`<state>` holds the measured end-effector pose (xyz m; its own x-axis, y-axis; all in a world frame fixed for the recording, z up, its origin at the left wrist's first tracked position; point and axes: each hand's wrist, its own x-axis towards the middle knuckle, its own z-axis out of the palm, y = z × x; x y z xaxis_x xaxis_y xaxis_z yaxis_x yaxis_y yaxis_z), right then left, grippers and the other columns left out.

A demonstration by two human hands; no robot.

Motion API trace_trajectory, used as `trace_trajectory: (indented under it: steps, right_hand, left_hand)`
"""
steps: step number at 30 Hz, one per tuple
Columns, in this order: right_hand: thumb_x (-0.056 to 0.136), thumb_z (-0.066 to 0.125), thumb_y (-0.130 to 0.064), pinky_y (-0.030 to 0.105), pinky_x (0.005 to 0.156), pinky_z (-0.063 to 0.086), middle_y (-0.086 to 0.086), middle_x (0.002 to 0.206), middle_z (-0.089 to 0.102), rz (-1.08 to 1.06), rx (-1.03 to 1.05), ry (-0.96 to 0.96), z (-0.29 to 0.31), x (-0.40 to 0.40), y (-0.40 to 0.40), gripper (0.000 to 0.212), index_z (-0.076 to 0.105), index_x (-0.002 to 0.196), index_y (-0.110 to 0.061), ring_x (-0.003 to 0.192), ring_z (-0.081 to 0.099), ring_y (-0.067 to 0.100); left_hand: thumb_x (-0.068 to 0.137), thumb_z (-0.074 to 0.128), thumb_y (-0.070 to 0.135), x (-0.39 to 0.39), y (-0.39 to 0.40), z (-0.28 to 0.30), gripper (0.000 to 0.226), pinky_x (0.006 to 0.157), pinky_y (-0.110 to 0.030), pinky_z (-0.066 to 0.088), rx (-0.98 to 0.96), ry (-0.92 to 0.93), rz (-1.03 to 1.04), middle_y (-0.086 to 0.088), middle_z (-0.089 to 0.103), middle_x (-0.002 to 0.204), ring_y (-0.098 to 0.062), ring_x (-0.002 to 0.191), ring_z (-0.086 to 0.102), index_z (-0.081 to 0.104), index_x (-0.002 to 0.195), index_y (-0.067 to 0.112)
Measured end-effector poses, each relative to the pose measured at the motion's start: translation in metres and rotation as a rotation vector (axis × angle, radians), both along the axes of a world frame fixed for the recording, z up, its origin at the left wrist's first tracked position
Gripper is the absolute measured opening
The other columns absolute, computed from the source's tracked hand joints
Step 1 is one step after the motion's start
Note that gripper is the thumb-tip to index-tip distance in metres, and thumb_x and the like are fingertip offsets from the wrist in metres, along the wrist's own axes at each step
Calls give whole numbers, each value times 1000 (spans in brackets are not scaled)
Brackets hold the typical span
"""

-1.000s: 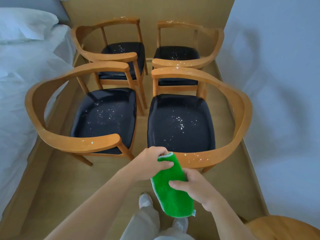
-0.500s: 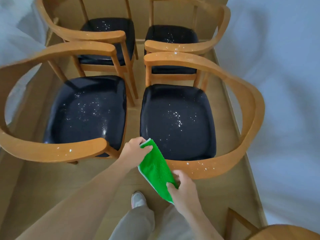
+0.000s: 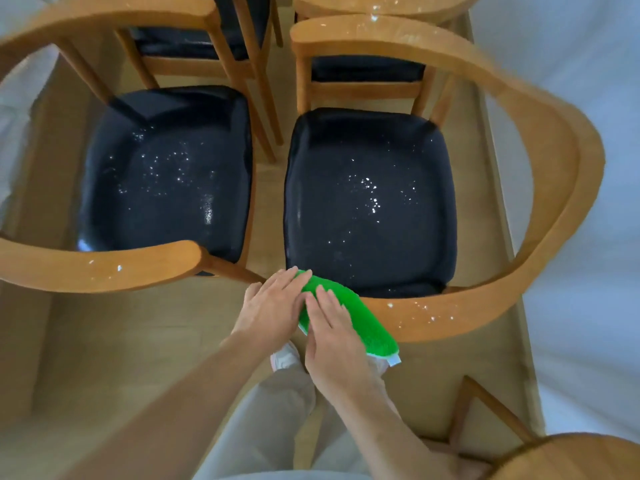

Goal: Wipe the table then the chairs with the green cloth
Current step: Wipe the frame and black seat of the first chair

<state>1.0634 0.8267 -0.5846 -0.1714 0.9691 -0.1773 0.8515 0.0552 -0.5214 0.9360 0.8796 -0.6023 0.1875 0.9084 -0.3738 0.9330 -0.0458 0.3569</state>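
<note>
Green cloth (image 3: 349, 313) here, a nubby, textured microfibre weave, bright and matt, with a pale stitched edge and a small white tag at its lower corner. It lies over the curved wooden rail (image 3: 450, 317) of the near right chair, smooth honey-toned timber with a soft satin sheen, speckled with shiny droplets or flecks. That chair's seat (image 3: 370, 202) looks like dark, leather-like padding, slightly glossy, dotted with glinting white specks. The left chair seat (image 3: 166, 174) has the same dark upholstery, with a wet-looking shine near its right side. The floor (image 3: 104, 341) reads as pale wood-look boards, matt. The table (image 3: 571, 459) edge at bottom right is smooth, warm wood.
</note>
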Motion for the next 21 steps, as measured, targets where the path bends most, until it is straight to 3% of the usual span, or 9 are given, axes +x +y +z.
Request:
trace_trajectory:
  steps: [5,7,10,13,18,21]
  right_hand:
    - [68,78,-2,46,103,42,10,139,54,112,33,-84,-18,0,3,70,55,134,-8,129,50,28]
    - [71,79,-8,41,106,39,7,142,52,141,47,-98,-22,3,1,71,53,137,-11,132,48,24]
    - [84,69,-21,38,114,27,4,151,41,173,79,-156,-32,8,-1,67,43,145,-15,140,37,21]
    - [90,52,-25,39,115,25,2,153,38,158,133,-181,-40,10,-5,58,40,147,-15,142,33,20]
    - [95,42,-27,41,117,22,2,154,35,103,143,-209,-44,30,-10,55,36,148,-15,143,29,20]
    - [102,28,-29,41,117,19,3,154,35,82,165,-214,-46,55,-11,49,33,149,-15,144,28,20]
  left_hand:
    - [101,39,24,-10,8,6,40,103,-37,40,-89,-203,45,5,50,142,-13,127,48,46,140,21]
    - [102,36,27,-10,8,9,40,102,-38,41,-114,-175,40,6,50,141,-12,126,48,44,141,22]
    - [102,26,33,-7,8,6,44,104,-34,35,-117,-30,-41,10,39,148,-8,133,39,34,146,27]
    - [99,16,37,-5,9,5,50,108,-35,27,-113,56,-114,11,29,152,-8,141,25,25,148,32]
    - [95,6,42,16,15,7,58,110,-42,27,-100,237,-300,6,31,152,-17,143,21,21,149,31]
    - [95,4,44,40,17,5,57,112,-47,21,-132,246,-347,4,32,152,-18,143,21,16,150,33]
